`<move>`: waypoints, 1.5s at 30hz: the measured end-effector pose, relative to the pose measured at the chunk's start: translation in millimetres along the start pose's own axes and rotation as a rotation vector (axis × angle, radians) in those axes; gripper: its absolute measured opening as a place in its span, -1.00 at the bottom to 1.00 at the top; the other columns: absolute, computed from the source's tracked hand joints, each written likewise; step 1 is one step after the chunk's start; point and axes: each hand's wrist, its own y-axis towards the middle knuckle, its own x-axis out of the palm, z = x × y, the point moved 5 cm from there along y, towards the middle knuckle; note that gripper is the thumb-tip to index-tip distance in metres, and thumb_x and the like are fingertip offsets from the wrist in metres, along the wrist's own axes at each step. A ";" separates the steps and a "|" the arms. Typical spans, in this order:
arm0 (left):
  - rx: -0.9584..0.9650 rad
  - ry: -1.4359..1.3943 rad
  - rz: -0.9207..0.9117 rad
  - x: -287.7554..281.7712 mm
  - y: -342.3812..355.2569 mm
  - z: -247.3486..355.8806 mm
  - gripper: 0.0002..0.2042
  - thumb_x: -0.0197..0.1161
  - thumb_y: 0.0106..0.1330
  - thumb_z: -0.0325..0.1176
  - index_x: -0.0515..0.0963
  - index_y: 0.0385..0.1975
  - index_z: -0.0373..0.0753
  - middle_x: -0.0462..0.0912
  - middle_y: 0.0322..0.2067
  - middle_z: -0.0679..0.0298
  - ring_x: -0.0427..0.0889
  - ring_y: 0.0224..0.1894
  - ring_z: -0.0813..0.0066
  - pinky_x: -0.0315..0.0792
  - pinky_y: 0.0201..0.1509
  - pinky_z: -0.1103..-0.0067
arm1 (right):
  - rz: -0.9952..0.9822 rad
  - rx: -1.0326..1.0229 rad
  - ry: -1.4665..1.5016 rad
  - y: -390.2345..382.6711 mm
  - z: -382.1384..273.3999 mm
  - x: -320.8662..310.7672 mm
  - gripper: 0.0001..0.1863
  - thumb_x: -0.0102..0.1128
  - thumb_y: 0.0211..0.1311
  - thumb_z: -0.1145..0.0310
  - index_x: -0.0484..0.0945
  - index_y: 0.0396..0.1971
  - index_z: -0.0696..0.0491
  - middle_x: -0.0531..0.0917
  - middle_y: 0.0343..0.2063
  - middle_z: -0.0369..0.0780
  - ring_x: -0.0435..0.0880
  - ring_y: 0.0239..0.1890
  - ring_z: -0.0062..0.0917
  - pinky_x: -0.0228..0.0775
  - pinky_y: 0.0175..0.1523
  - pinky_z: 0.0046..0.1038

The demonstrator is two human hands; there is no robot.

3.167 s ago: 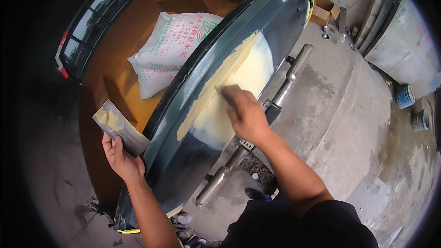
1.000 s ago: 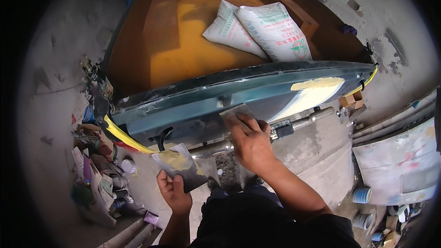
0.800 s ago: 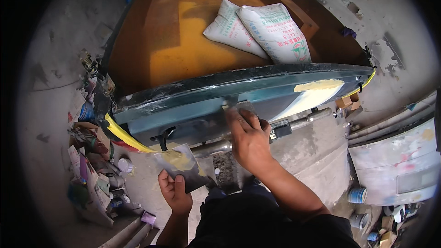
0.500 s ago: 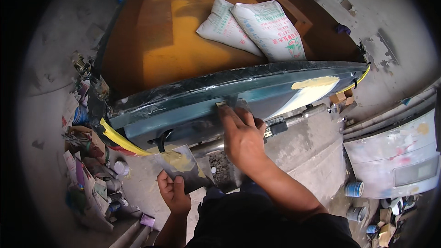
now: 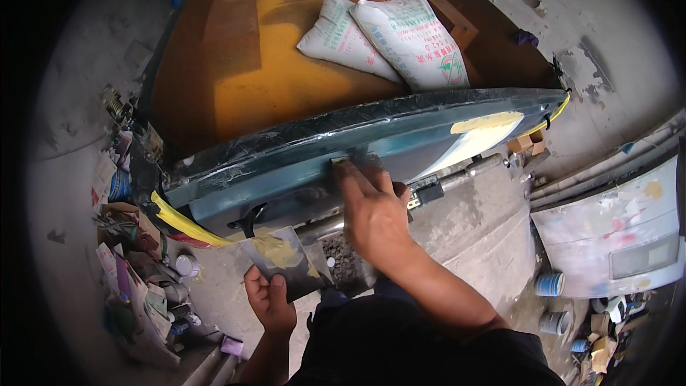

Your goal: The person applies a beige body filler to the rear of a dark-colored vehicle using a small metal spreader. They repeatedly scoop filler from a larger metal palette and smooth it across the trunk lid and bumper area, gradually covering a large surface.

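Note:
My left hand grips a thin dark board by its edge, thumb on top; yellowish putty is smeared over its upper face. My right hand is closed on a putty scraper, mostly covered by the fingers, and presses it to the dark green tailgate. A dab of yellowish putty shows by the fingertips. Farther right on the same panel lies a pale yellow putty patch over a white area.
Behind the tailgate, two white printed sacks lie in the rusty truck bed. Yellow tape wraps the tailgate's left corner. Clutter and cans fill the left floor. A paint-stained panel and tins stand at right.
The view has shifted slightly, so the truck sits a little farther left and up. My right hand stays at nearly the same spot on the tailgate; the left still holds the board.

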 end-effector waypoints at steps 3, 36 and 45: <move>-0.009 0.013 -0.003 -2.3 0.8 -1.5 -0.62 0.10 0.47 -0.54 0.31 0.25 -0.45 0.60 -0.01 0.18 0.55 0.00 0.57 0.37 0.19 0.60 | 0.014 0.043 -0.026 4.1 0.9 7.5 -0.36 0.10 0.12 0.55 0.44 0.30 0.12 0.55 0.30 -0.12 0.46 0.26 -0.05 0.32 0.08 0.27; -0.023 0.099 -0.052 5.2 -6.4 -5.6 -0.62 0.10 0.48 -0.52 0.32 0.24 -0.45 0.59 -0.02 0.20 0.54 0.01 0.56 0.36 0.21 0.60 | 0.099 -0.184 0.011 -1.0 57.1 -0.7 -0.43 0.17 0.17 0.56 0.48 0.25 0.07 0.68 0.09 -0.21 0.53 0.20 -0.26 0.29 0.19 -0.07; -0.034 0.077 -0.061 10.6 -4.9 -8.4 -0.62 0.11 0.49 -0.51 0.32 0.24 -0.46 0.58 -0.06 0.23 0.52 -0.04 0.60 0.36 0.16 0.63 | 0.009 -0.176 0.005 -7.2 61.0 -6.8 -0.44 0.19 0.21 0.54 0.43 0.26 0.11 0.69 0.03 -0.19 0.54 0.18 -0.26 0.29 0.16 -0.09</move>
